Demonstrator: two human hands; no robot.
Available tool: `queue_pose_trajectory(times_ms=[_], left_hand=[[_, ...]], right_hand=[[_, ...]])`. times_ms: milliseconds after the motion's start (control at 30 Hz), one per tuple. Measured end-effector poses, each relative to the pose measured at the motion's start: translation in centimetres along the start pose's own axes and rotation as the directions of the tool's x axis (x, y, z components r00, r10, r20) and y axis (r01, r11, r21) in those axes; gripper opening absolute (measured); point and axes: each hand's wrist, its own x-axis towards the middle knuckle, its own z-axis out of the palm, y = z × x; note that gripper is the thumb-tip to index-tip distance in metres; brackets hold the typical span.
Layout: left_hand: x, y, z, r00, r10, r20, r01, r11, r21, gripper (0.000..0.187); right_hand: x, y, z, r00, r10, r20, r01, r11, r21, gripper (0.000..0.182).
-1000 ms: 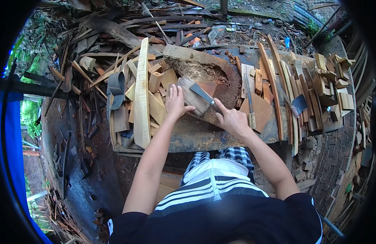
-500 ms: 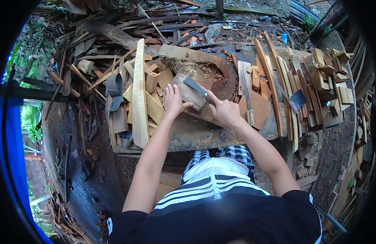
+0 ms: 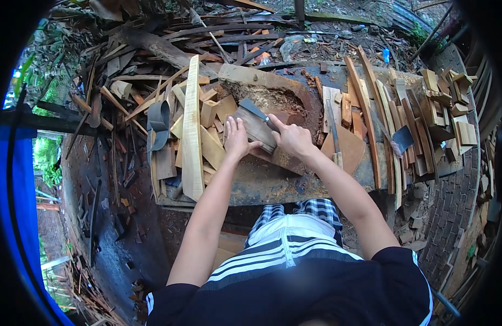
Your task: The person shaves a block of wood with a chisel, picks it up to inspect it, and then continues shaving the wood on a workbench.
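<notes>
A flat, greyish-brown wooden block (image 3: pixel 253 132) lies tilted on the workbench. My left hand (image 3: pixel 237 142) rests against its left edge with fingers stretched out and thumb apart. My right hand (image 3: pixel 292 139) is wrapped round the dark handle of a putty knife (image 3: pixel 254 110), index finger extended along it. The flat metal blade points to the upper left, over the upper part of the block. Whether the blade's edge touches the wood is hard to make out. Below the block, a larger brown board (image 3: pixel 286 162) shows partly.
A hollowed log piece (image 3: pixel 262 77) with wood shavings lies behind the block. To the left are a long pale plank (image 3: pixel 192 146) and a curled grey sheet (image 3: pixel 159 122). A long-bladed knife (image 3: pixel 333 127) lies to the right, beside long wood strips (image 3: pixel 365 117) and stacked offcuts (image 3: pixel 438 117).
My right hand has pushed the putty knife towards the upper left along the block. My left hand stays at the block's edge. The whole view has shifted slightly.
</notes>
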Motion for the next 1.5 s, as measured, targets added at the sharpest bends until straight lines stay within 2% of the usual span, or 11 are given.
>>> queue_pose_trajectory(times_ms=[167,233,367,533,633,767,1067,1133,1233,1367,1500], left_hand=[[0.9,1.1,0.4,0.994,-0.102,0.046,0.107,0.986,-0.125,0.129],[0.6,2.3,0.1,0.979,-0.196,-0.049,0.18,0.956,-0.231,0.135],[1.6,3.7,0.6,0.965,-0.258,-0.05,0.249,0.958,-0.14,0.141],[1.0,1.8,1.6,0.988,-0.127,-0.091,0.112,0.981,-0.158,0.144],[0.0,0.7,1.3,0.996,-0.03,-0.082,0.018,0.99,-0.138,0.145],[-0.8,0.5,1.5,0.998,0.025,-0.051,-0.031,0.99,-0.135,0.145],[-0.9,0.2,1.8,0.996,0.032,-0.087,-0.045,0.987,-0.152,0.146],[-1.6,0.9,1.1,0.997,-0.069,-0.028,0.067,0.996,-0.059,0.148],[-1.4,0.7,1.7,0.996,-0.038,-0.075,0.034,0.998,-0.06,0.149],[-1.5,1.1,1.2,0.995,-0.053,-0.082,0.046,0.996,-0.082,0.146],[-1.4,1.4,1.0,0.996,-0.065,-0.067,0.062,0.997,-0.044,0.146]], right_hand=[[-3.9,1.4,-1.4,0.997,0.039,0.066,-0.039,0.999,-0.004,0.059],[-5.3,1.5,-2.4,0.993,0.067,0.094,-0.065,0.998,-0.024,0.059],[-5.4,2.3,-2.2,0.98,0.125,0.156,-0.144,0.983,0.112,0.057],[-7.2,1.9,-3.3,0.958,0.179,0.225,-0.223,0.956,0.191,0.056],[-8.8,1.7,-4.4,0.958,0.167,0.233,-0.198,0.974,0.113,0.058],[-9.8,2.6,-3.5,0.991,0.069,0.112,-0.067,0.998,-0.016,0.058],[-3.1,0.4,0.2,0.991,-0.067,-0.116,0.05,0.988,-0.144,0.056],[-4.7,1.2,-1.1,0.996,-0.057,-0.071,0.047,0.989,-0.14,0.057],[-5.7,1.4,-1.8,1.0,-0.029,0.003,0.029,0.992,-0.123,0.058],[-3.8,0.8,-0.9,0.993,-0.055,-0.107,0.039,0.989,-0.145,0.058],[-5.0,0.6,-2.0,1.0,-0.007,0.002,0.007,0.992,-0.124,0.057]])
